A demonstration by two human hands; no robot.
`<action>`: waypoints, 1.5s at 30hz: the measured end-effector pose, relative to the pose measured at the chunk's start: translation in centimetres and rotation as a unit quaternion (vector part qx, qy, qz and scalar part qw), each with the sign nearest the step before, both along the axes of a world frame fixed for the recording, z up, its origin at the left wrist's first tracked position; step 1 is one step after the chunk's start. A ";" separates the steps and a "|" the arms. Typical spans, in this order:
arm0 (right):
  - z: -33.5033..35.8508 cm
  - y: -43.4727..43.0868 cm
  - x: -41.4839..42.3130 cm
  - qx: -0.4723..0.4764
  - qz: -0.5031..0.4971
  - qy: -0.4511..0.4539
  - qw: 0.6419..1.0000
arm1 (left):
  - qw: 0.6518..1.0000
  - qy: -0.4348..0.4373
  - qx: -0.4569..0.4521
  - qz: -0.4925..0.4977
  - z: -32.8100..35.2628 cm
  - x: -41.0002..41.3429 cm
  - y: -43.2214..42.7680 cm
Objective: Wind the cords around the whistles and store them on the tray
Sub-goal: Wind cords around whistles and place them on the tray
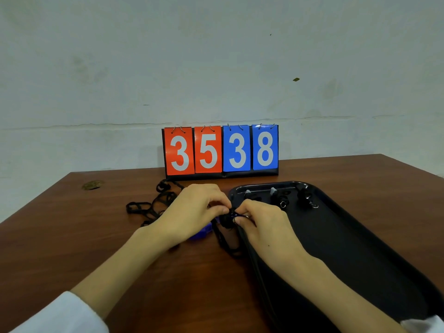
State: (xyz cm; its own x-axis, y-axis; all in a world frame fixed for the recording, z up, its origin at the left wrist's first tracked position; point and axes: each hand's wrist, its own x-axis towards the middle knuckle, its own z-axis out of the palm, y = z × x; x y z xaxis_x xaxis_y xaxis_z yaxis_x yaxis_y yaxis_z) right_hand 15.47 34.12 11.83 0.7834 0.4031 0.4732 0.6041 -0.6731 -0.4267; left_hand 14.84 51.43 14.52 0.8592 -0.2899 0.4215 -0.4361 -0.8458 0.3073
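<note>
The left grip (194, 210) and right grip (262, 224), both bare hands, met fingertip to fingertip just above the tabletop (72, 236), at the left rim of the black tray (348, 248). Between them sat a blue whistle (231, 215), mostly hidden by a bundle of black cord (227, 222) wound round it. The left grip's thumb and curled fingers pinched this bundle from the left. The right grip's thumb and forefinger pinched it from the right, beside a small metal ring (246, 215). A slack loop of the same cord trailed down onto the tabletop beside the tray's rim. A blue piece (201, 233) showed under the left grip; whether it belonged to the held whistle could not be told.

At the tray's far end lay 3 wound whistles (278, 197) in a row, each wrapped in dark cord. Left of the hands, loose cords (153, 205) lay tangled on the tabletop. Behind them stood a scoreboard (221, 150) reading 3538, with 2 red cards and 2 blue. White sleeves (60, 313) covered both forearms near the bottom edge.
</note>
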 end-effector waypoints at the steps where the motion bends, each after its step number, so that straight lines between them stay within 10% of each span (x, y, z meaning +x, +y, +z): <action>1: 0.0 0.0 0.0 0.003 0.003 0.006 1.000 | 1.000 -0.007 0.024 -0.003 0.0 0.0 0.1; 17: 0.2 0.1 -0.3 0.027 0.032 0.009 0.999 | 0.987 0.126 -0.081 0.054 -1.2 -0.2 -1.2; 26: 0.8 -0.3 -0.2 0.089 0.051 0.083 0.991 | 0.997 0.062 -0.007 0.050 -1.4 -0.9 -2.4; 32: 1.3 -1.2 0.0 0.055 0.022 0.126 0.990 | 0.991 0.047 -0.116 0.042 -1.3 -1.2 -2.7; 45: -1.8 -5.4 -0.3 0.016 -0.157 0.085 0.984 | 0.961 -0.046 -0.145 0.231 -5.4 -0.3 2.2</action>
